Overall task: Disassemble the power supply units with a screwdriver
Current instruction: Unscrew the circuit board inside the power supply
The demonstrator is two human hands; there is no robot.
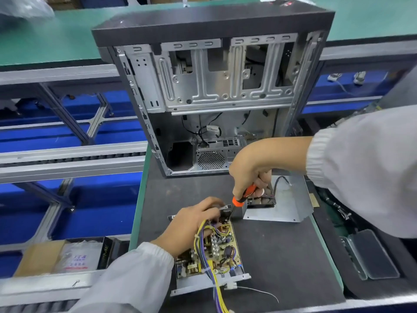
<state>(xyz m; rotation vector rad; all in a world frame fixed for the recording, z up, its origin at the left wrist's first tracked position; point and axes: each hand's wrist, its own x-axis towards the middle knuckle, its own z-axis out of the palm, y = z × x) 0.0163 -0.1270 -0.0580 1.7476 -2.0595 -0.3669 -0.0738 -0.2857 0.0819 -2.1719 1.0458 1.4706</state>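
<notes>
1. Your right hand (249, 171) is wrapped around the orange-and-black screwdriver (244, 196), tip angled down into the far end of the opened power supply unit (212, 249).
2. Your left hand (191, 222) presses on the unit's far left side, fingers curled over its edge beside the tip; looks like a hold on the unit, exact contact hidden.
3. The unit lies open on the dark mat (282, 245) near you, circuit board exposed, yellow and purple wires (216, 290) trailing off the near end.
4. Its removed metal cover (282, 199) with the fan lies just behind, in front of the empty PC case (209, 86).
5. Risk: the tip slips off the screw, stabs components or your left fingers, which are very near.
6. Risk: loose wires snag the shaft; the tilted driver strips the head.
</notes>
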